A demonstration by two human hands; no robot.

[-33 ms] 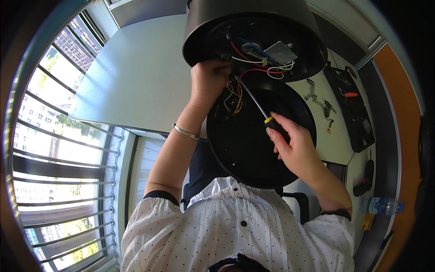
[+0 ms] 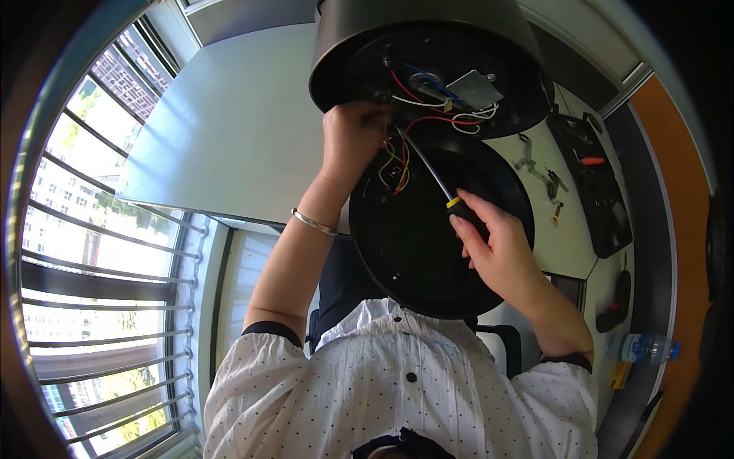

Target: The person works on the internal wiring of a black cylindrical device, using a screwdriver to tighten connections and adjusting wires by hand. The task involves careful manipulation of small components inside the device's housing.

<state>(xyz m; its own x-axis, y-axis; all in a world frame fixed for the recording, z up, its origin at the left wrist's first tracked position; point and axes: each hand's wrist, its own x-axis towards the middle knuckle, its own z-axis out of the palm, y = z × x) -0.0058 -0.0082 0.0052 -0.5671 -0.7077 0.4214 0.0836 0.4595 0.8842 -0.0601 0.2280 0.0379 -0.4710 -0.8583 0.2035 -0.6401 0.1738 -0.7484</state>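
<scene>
My right hand [image 2: 497, 249] grips a screwdriver [image 2: 430, 168] with a black and yellow handle. Its shaft slants up and left, its tip close to the fingers of my left hand [image 2: 350, 141]. Those fingers are closed at the near rim of a large dark round appliance [image 2: 428, 27] lying on its side; shadow hides what they pinch. Its open underside shows red, white and blue wires and a grey metal plate [image 2: 474, 89]. Nearer me, a round black cover [image 2: 436, 252] leans against the table edge. Thin yellow and white wires [image 2: 404, 172] run down into it by my left fingers.
A pale table [image 2: 237, 115] extends to the left beside a barred window. On the right lie metal parts [image 2: 543, 172], a black tool case [image 2: 589, 183] with a red-handled tool, and a dark tool [image 2: 614, 312]. A plastic bottle [image 2: 646, 349] is at lower right.
</scene>
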